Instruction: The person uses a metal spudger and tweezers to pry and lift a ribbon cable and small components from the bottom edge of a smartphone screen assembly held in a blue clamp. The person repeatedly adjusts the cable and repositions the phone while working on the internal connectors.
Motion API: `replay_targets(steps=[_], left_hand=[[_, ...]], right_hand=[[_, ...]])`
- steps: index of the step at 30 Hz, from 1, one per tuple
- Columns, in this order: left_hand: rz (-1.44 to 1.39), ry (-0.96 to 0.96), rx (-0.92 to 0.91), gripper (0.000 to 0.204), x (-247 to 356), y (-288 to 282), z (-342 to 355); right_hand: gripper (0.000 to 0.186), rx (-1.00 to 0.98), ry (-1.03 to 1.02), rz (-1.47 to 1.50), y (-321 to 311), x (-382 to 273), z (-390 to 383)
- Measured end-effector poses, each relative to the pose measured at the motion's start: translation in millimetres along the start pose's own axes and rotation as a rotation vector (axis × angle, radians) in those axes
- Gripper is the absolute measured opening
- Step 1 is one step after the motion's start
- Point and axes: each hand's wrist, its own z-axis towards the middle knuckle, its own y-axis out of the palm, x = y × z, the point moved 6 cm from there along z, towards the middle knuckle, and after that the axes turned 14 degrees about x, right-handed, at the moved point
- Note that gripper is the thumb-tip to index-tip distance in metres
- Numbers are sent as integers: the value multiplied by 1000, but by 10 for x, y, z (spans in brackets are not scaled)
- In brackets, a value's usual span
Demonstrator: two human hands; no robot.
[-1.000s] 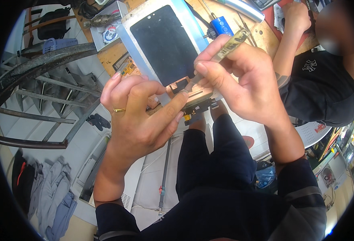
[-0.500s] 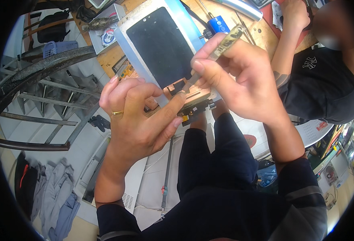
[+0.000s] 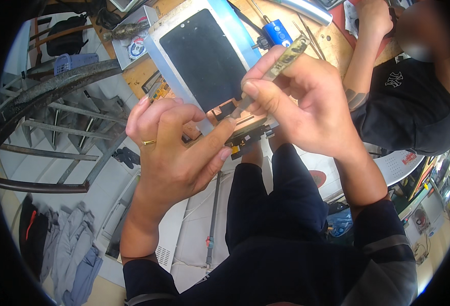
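Observation:
A dark phone screen [image 3: 204,58] lies on a light-blue and white work plate [image 3: 162,71], copper-coloured film [image 3: 245,121] showing at its near end. My right hand [image 3: 306,102] pinches a thin metal blade [image 3: 245,103], its handle wrapped in mottled yellowish tape, and the tip points down at the film. With its index fingertip my left hand [image 3: 171,140] presses on the film beside the blade tip. My left thumb sits lower, by a dark flex circuit strip [image 3: 248,140] at the near edge. The other left fingers are raised, loosely bent and apart.
Beyond the plate stands a blue box-shaped device [image 3: 277,33] on the wooden bench [image 3: 138,76], near thin tools. An open tray [image 3: 128,58] with a tape roll is at the far left. At right, a co-worker's forearm [image 3: 362,61] rests by a red mat [image 3: 383,51].
My right hand and the blade have shifted very slightly at the film. The left index fingertip stays in the same spot.

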Motion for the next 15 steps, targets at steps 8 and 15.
replay_targets(steps=[8, 15], left_hand=[[6, -1, -18, 27, 8, -11, 8], [2, -2, -17, 27, 3, -5, 3]], right_hand=[[10, -15, -98, -40, 6, -28, 9], [10, -11, -92, -17, 11, 2, 2]])
